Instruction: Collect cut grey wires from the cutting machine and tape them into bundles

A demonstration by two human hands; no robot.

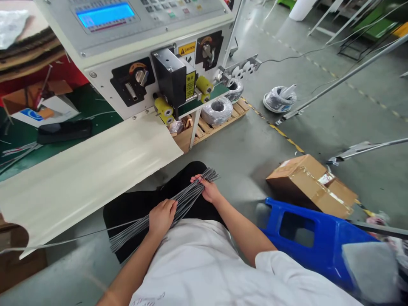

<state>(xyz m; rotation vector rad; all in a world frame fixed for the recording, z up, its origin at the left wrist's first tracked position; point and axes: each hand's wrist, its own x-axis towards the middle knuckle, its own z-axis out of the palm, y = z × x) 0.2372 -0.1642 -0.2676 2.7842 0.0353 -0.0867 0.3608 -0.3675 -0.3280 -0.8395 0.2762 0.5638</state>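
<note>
A bundle of grey cut wires (pixel 188 198) lies across my lap, slanting from lower left to upper right. My left hand (pixel 162 217) grips the bundle near its middle. My right hand (pixel 208 189) holds it close to the upper right end, where the wire tips fan out. One stray wire runs off to the left past the bundle's lower end. Just ahead of my knees stands the wire cutting machine (pixel 134 51) with its blue screen, yellow rollers and black cutter head. A cream curved chute (pixel 86 174) slopes down from the machine toward my left.
Coils of wire (pixel 218 110) rest on a wooden pallet under the machine, another coil (pixel 279 98) on the floor. A cardboard box (pixel 310 183) and a blue plastic stool (pixel 315 238) sit at my right. Metal rods cross the floor at the right.
</note>
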